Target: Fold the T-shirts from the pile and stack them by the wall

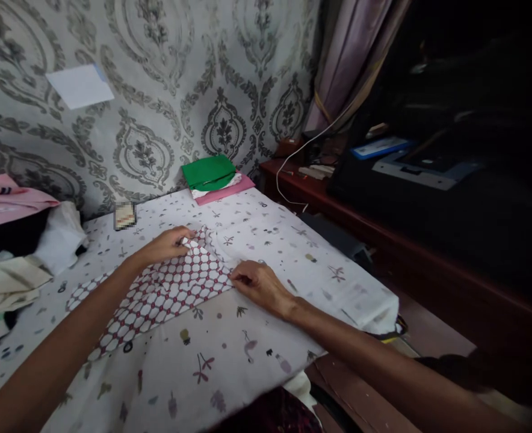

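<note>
A white cloth garment with a dark red lattice pattern (176,287) lies spread on the printed sheet, its kind not clear. My left hand (171,245) pinches its far edge, where the fabric is lifted and bunched a little. At the near right corner, my right hand (261,287) has its fingers closed on the cloth. Part of the garment's left side is hidden beneath my left forearm.
A folded green cloth (209,173) rests on a pink one (225,191) by the wall. Heaped clothes (13,240) lie at the left, and a small blurred block (125,215) near the wall. Right of the sheet-covered surface (293,258) stands a dark red wooden table (383,240) with a white cable (278,174).
</note>
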Available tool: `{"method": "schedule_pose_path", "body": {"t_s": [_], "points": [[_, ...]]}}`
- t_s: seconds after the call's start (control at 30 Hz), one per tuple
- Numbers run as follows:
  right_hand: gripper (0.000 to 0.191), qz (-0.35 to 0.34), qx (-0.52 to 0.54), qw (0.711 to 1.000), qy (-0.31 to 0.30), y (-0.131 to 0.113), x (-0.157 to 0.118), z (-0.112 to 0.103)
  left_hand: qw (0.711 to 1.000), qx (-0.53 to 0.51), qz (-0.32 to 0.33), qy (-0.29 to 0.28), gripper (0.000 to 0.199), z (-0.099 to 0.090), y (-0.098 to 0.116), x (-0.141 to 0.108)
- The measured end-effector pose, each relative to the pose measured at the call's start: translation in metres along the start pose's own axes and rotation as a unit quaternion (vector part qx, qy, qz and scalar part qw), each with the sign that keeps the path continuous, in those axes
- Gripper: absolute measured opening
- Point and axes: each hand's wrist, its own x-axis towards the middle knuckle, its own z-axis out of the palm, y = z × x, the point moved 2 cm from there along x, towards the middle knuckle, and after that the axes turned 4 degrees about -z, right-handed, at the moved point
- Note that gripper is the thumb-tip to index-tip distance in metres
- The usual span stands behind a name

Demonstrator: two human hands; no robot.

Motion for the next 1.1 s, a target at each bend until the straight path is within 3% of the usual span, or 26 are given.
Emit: {"method": "schedule_pose_path", "body": {"t_s": [0.1,0.23,0.33,0.43,0.53,0.63,0.7,0.83,0.93,1.0,1.1], "points": [[0.018,-0.005,-0.022,1.000,0.005,0.001,0.000,0.000,0.998,-0.037,-0.046,0.037,0.023,-0.003,-0.011,0.003],[0.017,-0.019,-0.038,0.999,0.003,0.002,0.000,0.001,0.993,0.065,-0.023,0.099,0.029,0.009,-0.007,0.013],[0.017,-0.028,-0.043,0.999,-0.001,0.003,0.000,0.001,0.992,0.094,0.007,0.081,0.050,0.031,0.005,0.021],[0.016,-0.030,-0.042,0.999,-0.002,0.004,-0.001,0.002,0.991,0.128,-0.016,0.041,0.062,0.052,0.013,0.027],[0.016,-0.037,-0.039,0.999,-0.001,0.003,-0.001,0.002,0.990,0.137,-0.031,0.019,0.065,0.062,0.013,0.030],[0.015,-0.017,0.010,1.000,0.000,0.002,-0.001,0.000,0.996,0.084,-0.030,0.024,0.063,0.058,0.009,0.031],[0.014,0.032,0.089,0.995,0.018,0.005,0.000,-0.002,0.997,0.021,-0.028,0.068,0.059,0.050,0.006,0.028],[0.020,0.150,0.268,0.943,0.125,0.020,0.002,-0.008,0.977,-0.049,-0.042,0.203,0.047,0.032,0.004,0.008],[0.021,0.193,0.326,0.911,0.161,0.027,0.003,-0.010,0.973,0.010,-0.056,0.224,0.036,0.027,0.007,-0.009],[0.021,0.188,0.311,0.918,0.157,0.025,0.002,-0.011,0.975,0.065,-0.062,0.203,0.030,0.030,0.010,-0.018],[0.018,0.138,0.213,0.960,0.117,0.012,0.001,-0.013,0.973,0.120,-0.081,0.177,0.026,0.037,0.012,-0.023]]}}
